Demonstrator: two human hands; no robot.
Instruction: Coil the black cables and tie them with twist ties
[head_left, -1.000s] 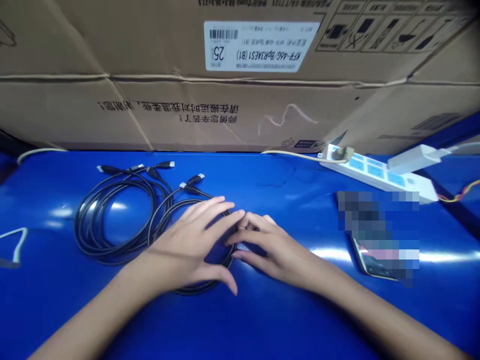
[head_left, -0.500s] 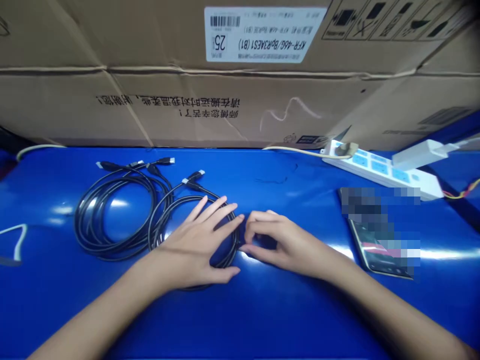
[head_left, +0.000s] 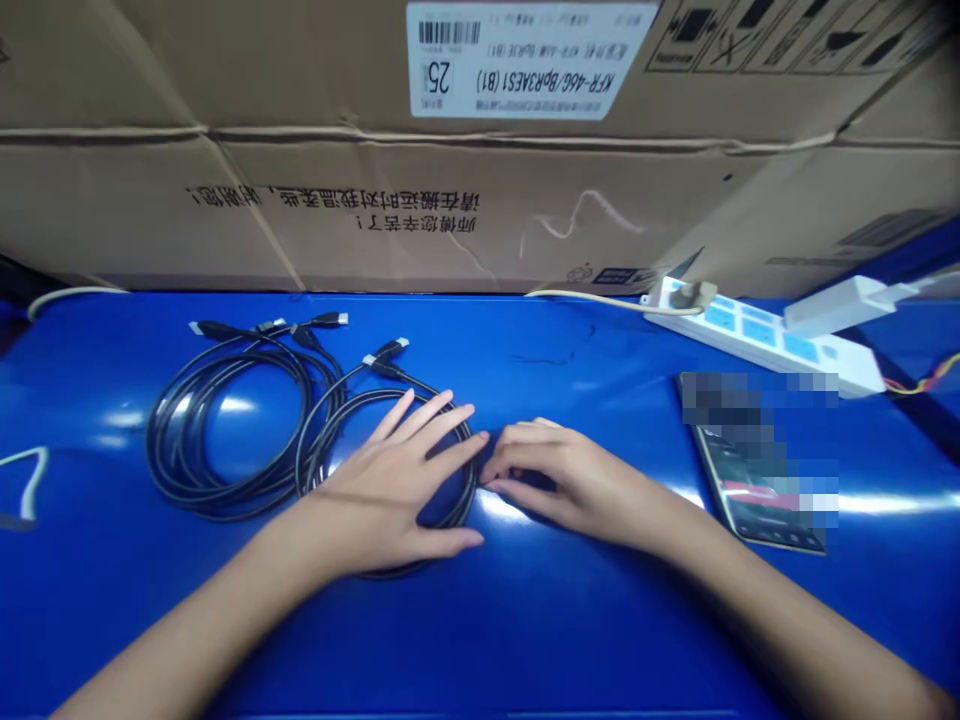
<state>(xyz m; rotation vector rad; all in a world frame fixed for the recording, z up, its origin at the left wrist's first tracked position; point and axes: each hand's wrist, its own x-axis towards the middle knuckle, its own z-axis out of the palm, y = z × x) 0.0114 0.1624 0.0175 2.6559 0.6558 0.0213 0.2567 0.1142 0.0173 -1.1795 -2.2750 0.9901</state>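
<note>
Two coils of black cable (head_left: pixel 225 440) lie on the blue table (head_left: pixel 600 620), and their ends with silver-tipped plugs (head_left: pixel 386 360) point toward the box. My left hand (head_left: pixel 397 480) rests flat over the right-hand coil (head_left: pixel 457 430), fingers spread, and the cable runs beneath the palm without being gripped. My right hand (head_left: pixel 555 475) lies beside that coil's right edge, its fingers curled together. Its fingertips are at or very near the cable, and nothing shows between them.
A large cardboard box (head_left: pixel 375 200) stands along the table's far edge. At the right are a white power strip (head_left: pixel 757 335) with a white adapter (head_left: pixel 832 305) and a partly pixelated phone (head_left: pixel 757 490). A white cord (head_left: pixel 30 480) lies at the left edge.
My hands have drawn apart since the oldest frame, with my left hand sliding slightly left. My right hand's fingers have curled closer together. The view has tilted slightly.
</note>
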